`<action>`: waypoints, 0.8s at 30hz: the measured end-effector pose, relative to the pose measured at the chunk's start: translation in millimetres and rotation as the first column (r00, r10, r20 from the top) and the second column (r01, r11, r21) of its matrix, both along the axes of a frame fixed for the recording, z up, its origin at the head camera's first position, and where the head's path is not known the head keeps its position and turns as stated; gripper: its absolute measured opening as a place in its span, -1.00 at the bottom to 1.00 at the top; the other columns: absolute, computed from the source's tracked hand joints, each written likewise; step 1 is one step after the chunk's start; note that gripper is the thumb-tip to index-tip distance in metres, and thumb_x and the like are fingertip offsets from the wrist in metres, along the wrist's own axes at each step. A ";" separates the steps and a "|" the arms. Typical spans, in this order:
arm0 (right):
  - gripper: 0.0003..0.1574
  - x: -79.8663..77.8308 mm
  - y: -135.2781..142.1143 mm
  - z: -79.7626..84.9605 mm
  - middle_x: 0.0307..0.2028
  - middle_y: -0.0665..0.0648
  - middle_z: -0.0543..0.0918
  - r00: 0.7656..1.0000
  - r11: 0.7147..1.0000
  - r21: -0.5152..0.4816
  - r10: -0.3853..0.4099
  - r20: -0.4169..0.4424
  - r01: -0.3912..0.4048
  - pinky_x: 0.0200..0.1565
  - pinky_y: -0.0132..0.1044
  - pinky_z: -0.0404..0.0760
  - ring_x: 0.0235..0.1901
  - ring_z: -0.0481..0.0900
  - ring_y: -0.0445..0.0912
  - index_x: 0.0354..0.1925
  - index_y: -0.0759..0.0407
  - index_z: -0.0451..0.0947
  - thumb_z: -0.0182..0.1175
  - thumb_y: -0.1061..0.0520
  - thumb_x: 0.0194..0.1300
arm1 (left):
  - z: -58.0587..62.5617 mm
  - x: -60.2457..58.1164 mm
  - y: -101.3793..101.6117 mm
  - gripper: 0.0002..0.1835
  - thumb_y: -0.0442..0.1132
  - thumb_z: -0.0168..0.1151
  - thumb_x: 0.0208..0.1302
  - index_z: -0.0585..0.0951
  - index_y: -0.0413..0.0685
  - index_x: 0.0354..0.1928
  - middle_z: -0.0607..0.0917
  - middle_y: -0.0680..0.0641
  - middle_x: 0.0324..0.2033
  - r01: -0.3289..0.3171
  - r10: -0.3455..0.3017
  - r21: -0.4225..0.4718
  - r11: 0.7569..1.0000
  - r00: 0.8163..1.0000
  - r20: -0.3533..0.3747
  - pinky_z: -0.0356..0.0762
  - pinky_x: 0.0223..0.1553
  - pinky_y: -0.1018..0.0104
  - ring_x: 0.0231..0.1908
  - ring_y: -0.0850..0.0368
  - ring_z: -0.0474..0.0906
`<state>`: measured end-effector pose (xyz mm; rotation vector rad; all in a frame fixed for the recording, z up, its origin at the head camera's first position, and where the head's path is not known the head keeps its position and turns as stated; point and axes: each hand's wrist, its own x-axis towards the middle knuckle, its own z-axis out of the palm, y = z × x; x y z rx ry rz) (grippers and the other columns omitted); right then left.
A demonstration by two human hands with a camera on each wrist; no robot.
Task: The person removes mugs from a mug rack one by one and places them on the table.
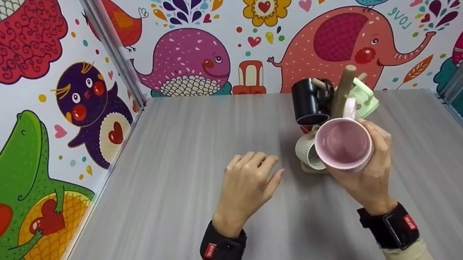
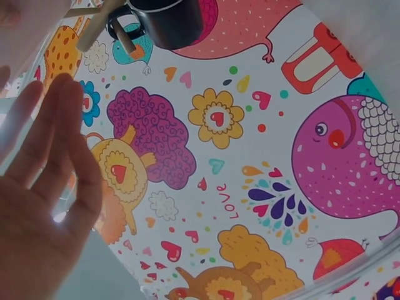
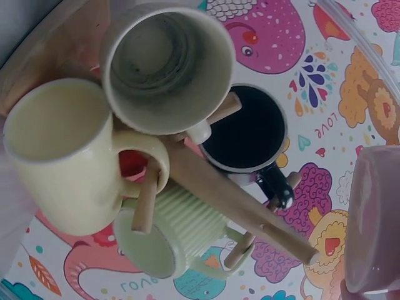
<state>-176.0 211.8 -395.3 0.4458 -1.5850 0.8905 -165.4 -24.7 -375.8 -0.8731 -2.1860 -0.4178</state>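
My right hand (image 1: 373, 171) grips a pink mug (image 1: 343, 142) by its body, mouth facing the head camera and handle pointing away. Just behind it stands a wooden mug tree (image 1: 343, 89). A black mug (image 1: 307, 99) and a light green mug (image 1: 367, 108) hang on its upper pegs. Lower down is a ribbed off-white mug (image 1: 306, 150); in the right wrist view a cream mug (image 3: 59, 162) hangs beside it. Left of the tree, my left hand (image 1: 247, 183) is over the table, holding nothing, its fingers loosely bent.
The grey table (image 1: 169, 187) is bordered by printed panels with cartoon animals (image 1: 191, 61) at the back and left. Metal corner posts (image 1: 115, 47) join the panels. Something red (image 3: 132, 164) shows partly between the hanging mugs; its shape is mostly hidden.
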 end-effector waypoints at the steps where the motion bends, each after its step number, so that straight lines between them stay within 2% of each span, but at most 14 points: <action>1: 0.09 1.1 -0.9 0.8 0.00 0.47 0.53 1.000 1.000 -0.007 0.019 0.006 -0.019 0.20 -0.17 0.42 0.05 0.48 0.15 0.02 0.61 0.31 0.52 -0.27 0.03 | 0.1 -0.2 -1.2 -0.81 -0.10 0.48 0.22 0.76 -0.02 -0.19 0.74 0.04 -0.35 -0.003 0.003 0.005 1.000 1.000 0.003 0.50 -0.38 0.29 -0.33 0.13 0.66; 8: 0.20 8.0 -1.8 1.5 0.04 0.46 0.54 0.990 0.994 -0.035 0.104 0.094 -0.102 0.21 -0.21 0.41 0.09 0.50 0.06 0.05 0.65 0.26 0.53 -0.32 -0.01 | -0.9 -4.0 -8.6 -0.80 -0.16 0.50 0.19 0.75 -0.05 -0.19 0.73 0.02 -0.33 -0.018 0.018 0.069 0.997 1.000 0.002 0.51 -0.40 0.28 -0.32 0.12 0.66; 14: 0.35 9.4 -1.4 -5.2 0.15 0.22 0.51 0.961 0.975 -0.106 0.213 0.175 -0.197 0.21 -0.24 0.35 0.14 0.46 -0.06 0.15 0.68 0.23 0.59 -0.34 -0.10 | -1.7 -7.1 -13.0 -0.82 -0.18 0.48 0.21 0.74 -0.07 -0.19 0.73 0.00 -0.31 -0.033 0.031 0.120 0.992 0.999 0.017 0.49 -0.43 0.29 -0.30 0.10 0.66; 17: 0.38 9.0 -1.5 -7.8 0.17 0.16 0.49 0.948 0.964 -0.116 0.257 0.190 -0.238 0.22 -0.23 0.35 0.15 0.46 -0.05 0.17 0.69 0.22 0.61 -0.34 -0.13 | -1.1 -7.2 -14.3 -0.82 -0.19 0.48 0.21 0.73 -0.08 -0.18 0.73 -0.01 -0.31 -0.033 0.030 0.136 0.990 0.999 0.022 0.50 -0.43 0.28 -0.29 0.09 0.67; 24: 0.36 7.7 -2.3 -9.9 0.16 0.18 0.49 0.921 0.941 -0.113 0.336 0.196 -0.319 0.22 -0.21 0.32 0.17 0.41 0.00 0.16 0.68 0.23 0.64 -0.30 -0.14 | 1.5 -7.4 -16.6 -0.80 -0.20 0.47 0.23 0.73 -0.10 -0.16 0.72 -0.02 -0.29 -0.046 0.042 0.156 0.987 0.999 0.025 0.47 -0.47 0.29 -0.32 0.09 0.65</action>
